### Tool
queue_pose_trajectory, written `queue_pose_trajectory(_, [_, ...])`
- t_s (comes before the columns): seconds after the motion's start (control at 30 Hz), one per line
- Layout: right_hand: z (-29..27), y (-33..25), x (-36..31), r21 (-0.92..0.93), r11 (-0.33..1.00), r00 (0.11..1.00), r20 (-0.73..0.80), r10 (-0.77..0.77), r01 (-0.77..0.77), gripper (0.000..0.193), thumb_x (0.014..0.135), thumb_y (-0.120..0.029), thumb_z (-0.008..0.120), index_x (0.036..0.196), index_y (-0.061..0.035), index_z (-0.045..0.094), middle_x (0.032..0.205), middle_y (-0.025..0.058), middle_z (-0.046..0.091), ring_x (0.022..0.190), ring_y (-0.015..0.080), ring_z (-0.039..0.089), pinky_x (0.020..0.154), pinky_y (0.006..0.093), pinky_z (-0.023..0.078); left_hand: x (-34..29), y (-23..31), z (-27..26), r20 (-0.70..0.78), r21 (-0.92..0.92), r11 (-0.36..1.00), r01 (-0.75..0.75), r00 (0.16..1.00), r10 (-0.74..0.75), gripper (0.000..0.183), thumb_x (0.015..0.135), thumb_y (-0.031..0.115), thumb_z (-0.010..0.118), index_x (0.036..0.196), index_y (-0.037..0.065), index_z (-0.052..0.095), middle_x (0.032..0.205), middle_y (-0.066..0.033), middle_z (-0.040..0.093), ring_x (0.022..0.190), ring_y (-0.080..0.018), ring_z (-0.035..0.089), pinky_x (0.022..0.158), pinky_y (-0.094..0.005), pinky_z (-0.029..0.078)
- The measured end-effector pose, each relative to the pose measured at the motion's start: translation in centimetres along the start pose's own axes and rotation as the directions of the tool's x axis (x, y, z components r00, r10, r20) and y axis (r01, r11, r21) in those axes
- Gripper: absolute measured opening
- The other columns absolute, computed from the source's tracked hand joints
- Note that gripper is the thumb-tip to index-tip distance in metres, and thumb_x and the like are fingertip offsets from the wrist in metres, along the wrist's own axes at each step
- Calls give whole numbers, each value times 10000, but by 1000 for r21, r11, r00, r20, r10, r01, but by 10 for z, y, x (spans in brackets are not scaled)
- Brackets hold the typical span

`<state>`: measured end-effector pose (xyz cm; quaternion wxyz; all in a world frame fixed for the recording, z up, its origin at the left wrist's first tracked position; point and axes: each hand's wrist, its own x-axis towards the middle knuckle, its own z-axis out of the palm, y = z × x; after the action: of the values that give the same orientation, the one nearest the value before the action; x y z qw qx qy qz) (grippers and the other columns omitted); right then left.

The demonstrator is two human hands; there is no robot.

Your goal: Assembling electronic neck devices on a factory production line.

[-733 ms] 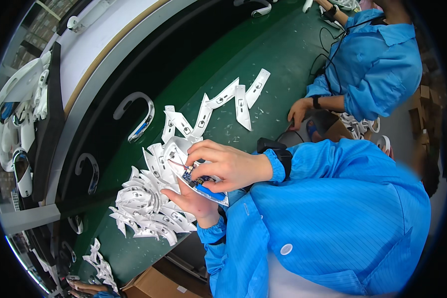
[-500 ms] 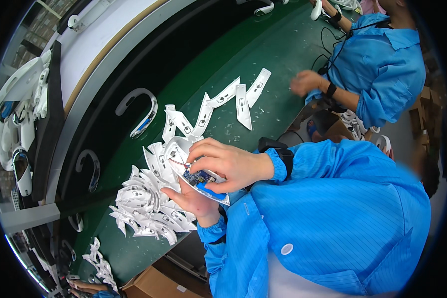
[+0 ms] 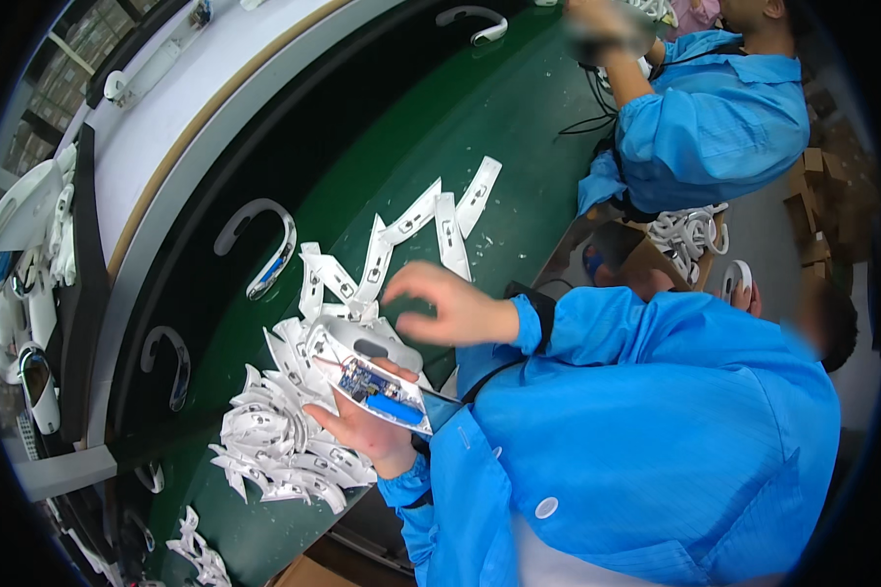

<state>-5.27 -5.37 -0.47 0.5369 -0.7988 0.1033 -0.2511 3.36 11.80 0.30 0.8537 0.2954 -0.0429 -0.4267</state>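
Observation:
My left hand [image 3: 370,432] supports a white curved plastic housing [image 3: 347,336] from below, its open inner side facing up. Inside it show a blue circuit board [image 3: 358,378], thin wires and a blue battery [image 3: 394,408]. Just above the housing's far right side hovers my right hand [image 3: 445,305], slightly blurred, its fingers apart and nothing visible in them. Beneath and to the left of the held housing lies a heap of white curved cover pieces [image 3: 269,423]. More white cover pieces [image 3: 413,217] form a zigzag row beyond it.
White U-shaped devices [image 3: 289,240] lie spaced along the dark belt at the left. A co-worker in blue [image 3: 719,117] is at the far right. Beside that person, a cardboard box [image 3: 646,256] holds white looped parts. White housings [image 3: 29,210] crowd a rack at the far left.
My right hand has lifted off the circuit board and battery, and its fingers have spread. The left hand still holds the housing, now slightly lower. The co-worker's arm has moved up and away.

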Motion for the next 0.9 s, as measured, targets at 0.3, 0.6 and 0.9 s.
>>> queue_pose_trajectory(0.3, [-26,138,-35,-627,432,735,-365,571,-648,852,564,-477,760,1230,-61,431,1165,198,429,1075,391,449,811,487,446,9,-5,4,-227,101,995,-2,974,25,693,887,561,248,1371,66,273,1269,-185,435,1071,-364,480,887,-536,390])
queue_pose_trajectory(0.6, [-21,148,-47,-640,575,848,-262,460,-510,219,750,-68,533,961,-11,521,888,211,562,796,355,608,681,447,498,6,0,16,-225,263,965,-17,971,79,700,889,573,211,1351,57,314,1094,-189,530,919,-298,543,777,-480,464])
queue_pose_trajectory(0.9, [-55,42,-28,585,646,755,-85,651,-491,272,815,-106,596,1059,12,581,944,68,633,884,139,584,768,289,463,19,-12,9,-194,69,997,-44,979,57,655,894,513,288,1350,44,277,1185,-158,469,1020,-300,488,908,-512,390])
